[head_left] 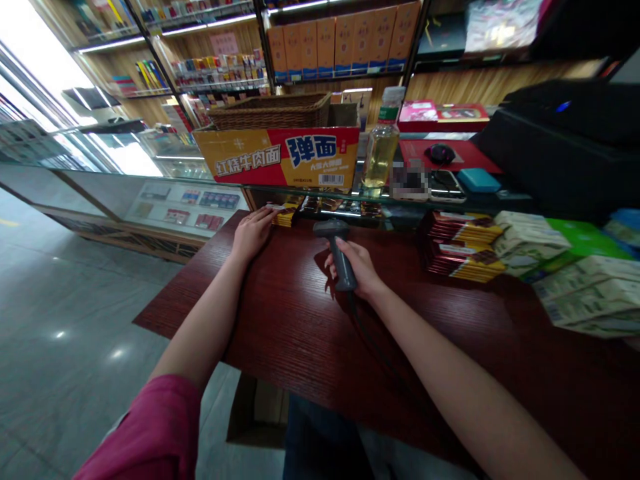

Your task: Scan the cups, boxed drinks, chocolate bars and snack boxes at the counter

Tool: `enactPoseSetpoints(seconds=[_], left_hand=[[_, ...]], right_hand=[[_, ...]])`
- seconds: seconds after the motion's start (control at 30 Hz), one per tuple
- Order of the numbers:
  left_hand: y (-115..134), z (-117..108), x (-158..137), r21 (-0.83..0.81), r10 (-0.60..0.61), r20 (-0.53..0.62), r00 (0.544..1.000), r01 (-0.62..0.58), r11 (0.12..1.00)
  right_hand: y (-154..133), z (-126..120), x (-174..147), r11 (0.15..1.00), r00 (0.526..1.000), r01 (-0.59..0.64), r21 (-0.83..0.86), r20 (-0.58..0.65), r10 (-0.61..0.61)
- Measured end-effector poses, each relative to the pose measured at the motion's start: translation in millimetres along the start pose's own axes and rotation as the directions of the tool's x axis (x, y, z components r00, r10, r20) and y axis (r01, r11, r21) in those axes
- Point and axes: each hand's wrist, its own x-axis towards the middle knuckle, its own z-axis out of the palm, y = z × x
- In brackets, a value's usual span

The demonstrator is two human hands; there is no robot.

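1. Above the middle of the brown surface [295, 307], nearer its far edge than its near one, a grey handheld scanner [344, 263] is held, its shadow falling just beside it.
2. Its handle's long axis runs from the near edge toward the far edge, tilted slightly left at the top; the head sits at the far end, its nose toward the left edge.
3. A dark cable [367, 337] leaves the handle's lower end toward the near edge.
4. The right hand [359, 265] has its fingers closed round the handle; the forearm reaches in diagonally from the near right, wrist roughly in line.
5. By the far edge, close to the far left corner, lies a yellow packet [286, 217], partly covered by fingers.
6. The left hand [255, 230] lies palm down, fingers stretched together, tips on that packet; whether the thumb pinches it cannot be told.
7. The left forearm crosses the near edge toward the far left corner.
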Motion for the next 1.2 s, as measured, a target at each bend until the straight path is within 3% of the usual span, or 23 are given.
enactPoseSetpoints(seconds=[0.17,0.27,0.37,0.5,0.63,0.73,0.83,0.93,1.07,1.2], left_hand=[[9.1,-8.8,-3.6,-0.013,0.021,-0.067,0.998,-0.022,1.000],[39.1,-10.7,-7.5,-0.043,0.060,-0.140,0.988,-0.067,0.997],[96.3,1.1,-7.7,-0.137,0.170,-0.157,0.973,-0.192,0.972],[197.8,32.9,0.3,-0.337,0.369,-0.093,0.925,-0.378,0.863],[286.7,65.2,20.0,-0.471,0.359,-0.109,0.927,-0.366,0.803],[323.6,83.3,35.5,-0.484,0.391,-0.066,0.918,-0.372,0.792],[333.5,93.3,41.6,-0.492,0.407,-0.011,0.913,-0.359,0.793],[330.0,90.5,36.4,-0.530,0.333,-0.022,0.943,-0.294,0.796],[324.4,75.3,23.0,-0.597,0.177,-0.089,0.980,-0.195,0.779],[316.3,69.0,16.8,-0.717,-0.090,-0.144,0.985,-0.041,0.696]], right_hand=[[-0.6,0.6,-10.9,0.996,0.994,0.077,-0.034,-0.072,-0.079],[-5.9,-10.0,-32.1,0.989,0.984,0.124,-0.086,-0.117,-0.134],[-17.2,-36.6,-65.1,0.981,0.978,0.144,-0.130,-0.130,-0.161],[-39.0,-88.4,-115.0,0.972,0.960,0.165,-0.169,-0.199,-0.197],[-62.7,-139.8,-147.1,0.962,0.932,0.164,-0.219,-0.284,-0.224],[-76.0,-166.2,-153.3,0.939,0.885,0.228,-0.259,-0.347,-0.310],[-83.3,-178.3,-151.5,0.932,0.841,0.226,-0.283,-0.426,-0.334],[-87.7,-179.4,-150.7,0.938,0.819,0.203,-0.282,-0.477,-0.321],[-91.3,-177.1,-156.2,0.934,0.845,0.267,-0.236,-0.408,-0.344],[-91.8,-175.5,-161.9,0.943,0.902,0.291,-0.162,-0.283,-0.327]])
